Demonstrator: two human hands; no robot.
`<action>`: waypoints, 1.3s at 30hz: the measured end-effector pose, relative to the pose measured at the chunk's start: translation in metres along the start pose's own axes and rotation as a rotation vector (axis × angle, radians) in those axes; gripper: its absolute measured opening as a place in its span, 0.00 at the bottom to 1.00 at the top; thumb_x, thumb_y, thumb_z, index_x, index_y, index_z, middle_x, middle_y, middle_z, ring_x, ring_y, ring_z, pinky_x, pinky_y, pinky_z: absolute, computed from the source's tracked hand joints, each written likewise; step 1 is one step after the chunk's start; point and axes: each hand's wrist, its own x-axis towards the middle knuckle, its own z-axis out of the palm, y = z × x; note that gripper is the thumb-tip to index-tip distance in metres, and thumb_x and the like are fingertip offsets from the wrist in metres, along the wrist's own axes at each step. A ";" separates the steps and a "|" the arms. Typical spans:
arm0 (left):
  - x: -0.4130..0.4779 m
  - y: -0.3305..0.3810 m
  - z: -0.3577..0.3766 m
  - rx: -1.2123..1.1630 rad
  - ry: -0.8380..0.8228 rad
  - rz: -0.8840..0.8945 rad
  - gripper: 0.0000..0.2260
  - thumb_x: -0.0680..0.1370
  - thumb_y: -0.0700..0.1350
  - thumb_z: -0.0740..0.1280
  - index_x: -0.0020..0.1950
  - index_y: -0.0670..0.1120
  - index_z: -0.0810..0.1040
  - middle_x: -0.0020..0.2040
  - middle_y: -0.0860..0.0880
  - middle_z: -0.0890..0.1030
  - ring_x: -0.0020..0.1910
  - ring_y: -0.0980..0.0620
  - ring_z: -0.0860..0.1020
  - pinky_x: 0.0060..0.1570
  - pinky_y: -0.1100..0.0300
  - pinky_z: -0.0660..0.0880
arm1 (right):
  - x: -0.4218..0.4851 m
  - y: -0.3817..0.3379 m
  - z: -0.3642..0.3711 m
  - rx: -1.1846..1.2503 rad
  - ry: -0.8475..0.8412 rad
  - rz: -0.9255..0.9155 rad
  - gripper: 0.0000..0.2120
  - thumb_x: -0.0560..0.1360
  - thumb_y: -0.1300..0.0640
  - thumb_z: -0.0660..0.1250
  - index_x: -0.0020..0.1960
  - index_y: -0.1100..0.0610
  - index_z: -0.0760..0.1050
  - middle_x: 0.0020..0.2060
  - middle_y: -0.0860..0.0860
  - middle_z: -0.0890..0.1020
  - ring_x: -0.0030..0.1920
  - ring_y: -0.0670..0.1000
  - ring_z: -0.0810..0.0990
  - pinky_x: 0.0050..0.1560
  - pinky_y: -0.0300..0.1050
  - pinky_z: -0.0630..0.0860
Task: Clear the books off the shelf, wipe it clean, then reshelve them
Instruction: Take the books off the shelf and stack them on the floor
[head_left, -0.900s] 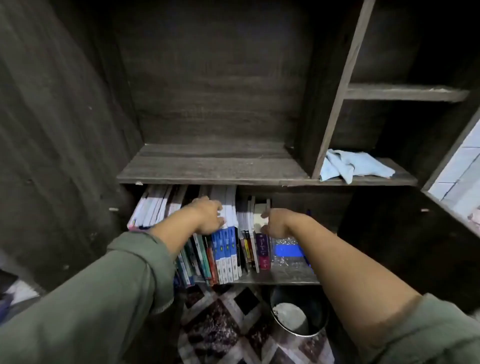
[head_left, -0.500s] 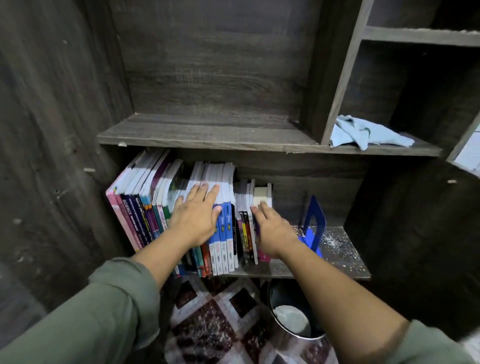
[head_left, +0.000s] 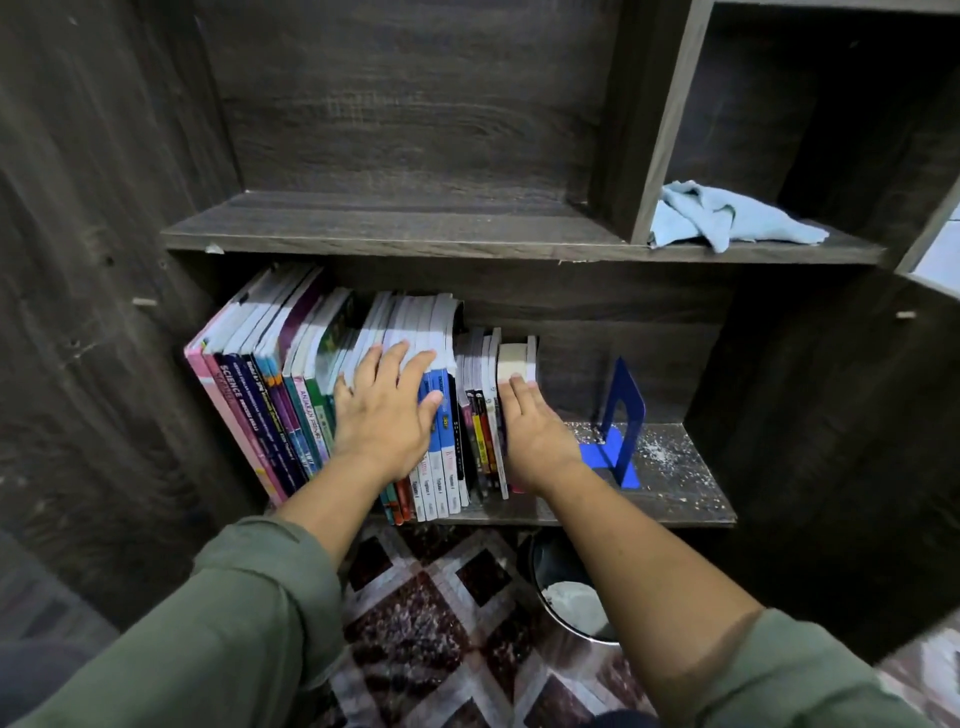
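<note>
While both hands stay put, the left hand (head_left: 387, 415) lies spread flat on the glossy books (head_left: 260, 374) at the left end of the speckled wood-grain shelf (head_left: 675, 483), the right hand (head_left: 535, 436) pressing straight-fingered against their rightmost cover.

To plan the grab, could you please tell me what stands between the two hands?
Head view: upright books fill the gap, blue-and-white spines by the left hand, thin dark spines by the right hand.
</note>
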 end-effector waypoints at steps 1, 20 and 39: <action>0.000 0.000 0.002 -0.007 0.018 -0.009 0.22 0.82 0.58 0.49 0.76 0.56 0.55 0.78 0.51 0.55 0.77 0.48 0.50 0.71 0.39 0.57 | 0.000 0.003 0.003 -0.005 0.017 -0.006 0.41 0.75 0.70 0.59 0.78 0.57 0.38 0.78 0.54 0.42 0.78 0.54 0.42 0.76 0.49 0.51; 0.025 0.012 0.023 0.026 0.359 0.088 0.17 0.76 0.51 0.57 0.57 0.43 0.77 0.56 0.44 0.81 0.57 0.43 0.77 0.62 0.48 0.67 | 0.005 0.030 0.010 0.015 0.175 -0.096 0.49 0.68 0.53 0.71 0.79 0.46 0.42 0.73 0.53 0.60 0.69 0.55 0.59 0.66 0.54 0.68; 0.032 0.009 0.034 0.038 0.505 0.108 0.19 0.76 0.50 0.60 0.61 0.43 0.79 0.59 0.46 0.81 0.59 0.44 0.77 0.62 0.50 0.66 | 0.021 0.026 0.023 0.035 0.414 -0.052 0.28 0.74 0.36 0.59 0.67 0.52 0.68 0.62 0.54 0.72 0.61 0.55 0.69 0.63 0.59 0.66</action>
